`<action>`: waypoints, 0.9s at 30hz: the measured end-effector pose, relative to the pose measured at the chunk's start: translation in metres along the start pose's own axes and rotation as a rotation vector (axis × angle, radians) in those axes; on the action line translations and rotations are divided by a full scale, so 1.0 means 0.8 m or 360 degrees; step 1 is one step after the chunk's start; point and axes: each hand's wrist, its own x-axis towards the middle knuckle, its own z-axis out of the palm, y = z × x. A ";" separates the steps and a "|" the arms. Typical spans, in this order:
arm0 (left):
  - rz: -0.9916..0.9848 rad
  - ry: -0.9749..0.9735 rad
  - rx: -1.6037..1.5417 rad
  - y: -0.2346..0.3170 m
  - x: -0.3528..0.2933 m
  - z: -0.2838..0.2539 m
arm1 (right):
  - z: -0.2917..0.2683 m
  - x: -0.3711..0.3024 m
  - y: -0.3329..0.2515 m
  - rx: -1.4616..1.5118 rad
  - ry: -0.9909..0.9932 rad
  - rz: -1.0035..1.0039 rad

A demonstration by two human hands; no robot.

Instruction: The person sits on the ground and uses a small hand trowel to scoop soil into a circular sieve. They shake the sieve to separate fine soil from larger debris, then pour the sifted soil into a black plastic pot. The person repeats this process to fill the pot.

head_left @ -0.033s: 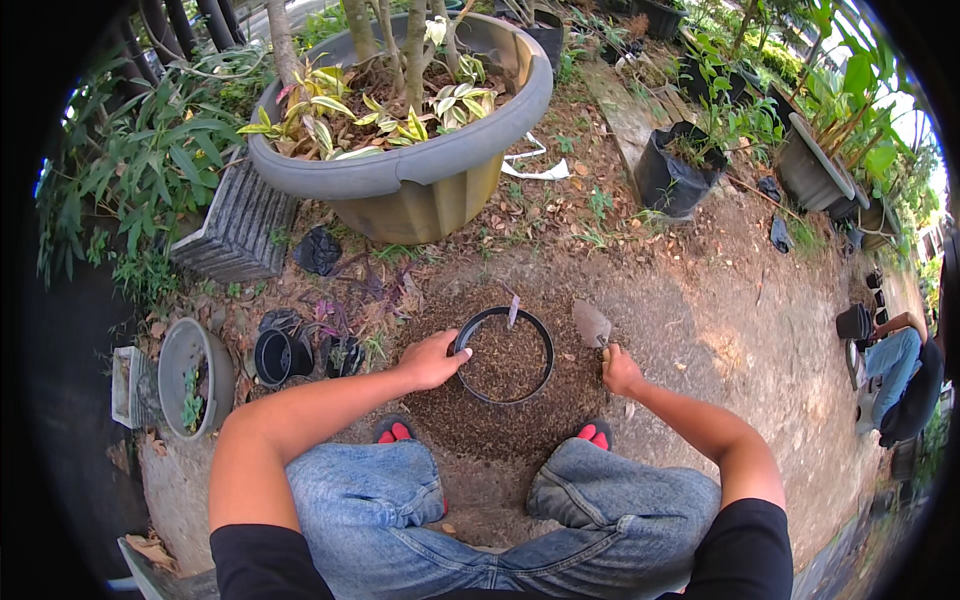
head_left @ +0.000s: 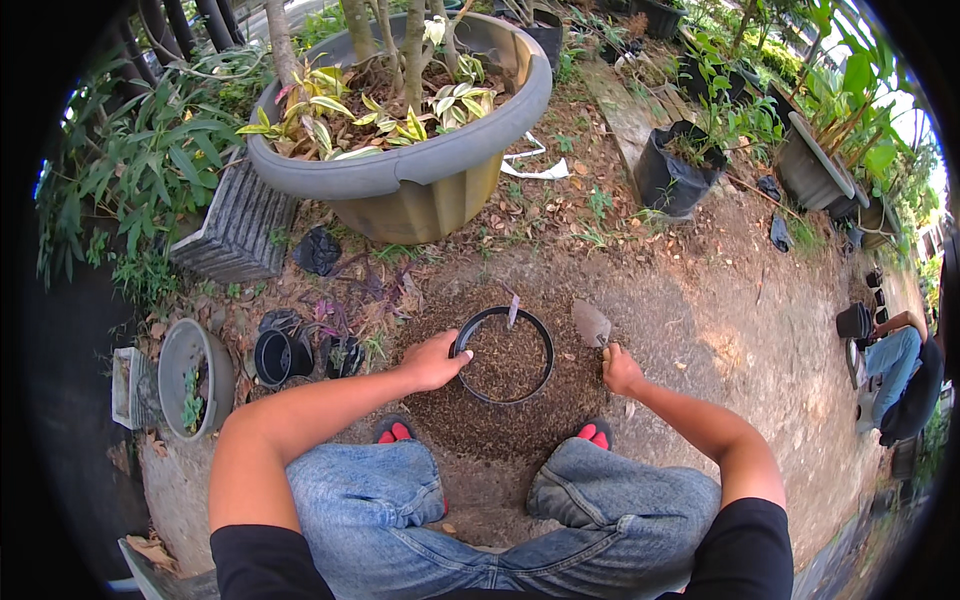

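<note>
My left hand (head_left: 433,361) grips the left rim of a round black pot (head_left: 551,360), its thumb over the edge and its other fingers mostly hidden outside. Brown, crumbly potting mix (head_left: 505,362) fills the pot, and more of it lies heaped on the ground around. A small pale purplish strip (head_left: 514,309), perhaps a plant label, stands up at the pot's far rim. On the right, my right hand (head_left: 622,371) is closed round the handle of a trowel (head_left: 592,324). The dirty, pointed blade tilts away from me above the ground, beside the heap's right edge.
A huge grey planter (head_left: 420,205) with trunks and variegated leaves stands ahead. To the left are a small black pot (head_left: 280,357), a round grey pot (head_left: 219,375) and a ribbed grey planter (head_left: 240,225). A black plant bag (head_left: 675,175) stands far right; another person (head_left: 905,375) sits at the right edge.
</note>
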 end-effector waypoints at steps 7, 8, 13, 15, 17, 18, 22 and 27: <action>-0.0040 -0.0179 -0.0050 -0.022 0.007 0.013 | -0.016 -0.027 -0.049 -0.0200 -0.0273 -0.0193; -0.0024 -0.0212 -0.0056 -0.020 0.009 0.014 | -0.016 -0.031 -0.057 -0.0216 -0.0304 -0.0218; 0.0052 -0.0283 -0.0148 -0.018 0.010 0.015 | -0.017 -0.036 -0.070 0.0025 -0.0303 -0.0189; 0.0098 -0.0259 -0.0131 -0.025 0.016 0.022 | -0.012 -0.034 -0.055 0.0215 -0.0265 -0.0182; 0.0087 -0.0249 -0.0126 -0.032 0.015 0.025 | -0.018 -0.039 -0.060 0.0388 -0.0322 -0.0081; 0.0080 -0.0252 -0.0127 -0.035 0.015 0.025 | -0.021 -0.042 -0.062 0.0473 -0.0351 -0.0030; 0.0028 -0.0309 -0.0157 -0.023 0.012 0.019 | -0.036 -0.047 -0.059 0.0303 -0.0217 -0.0113; 0.0025 -0.0311 -0.0178 -0.022 0.015 0.020 | -0.043 -0.039 -0.047 0.0231 -0.0077 -0.0298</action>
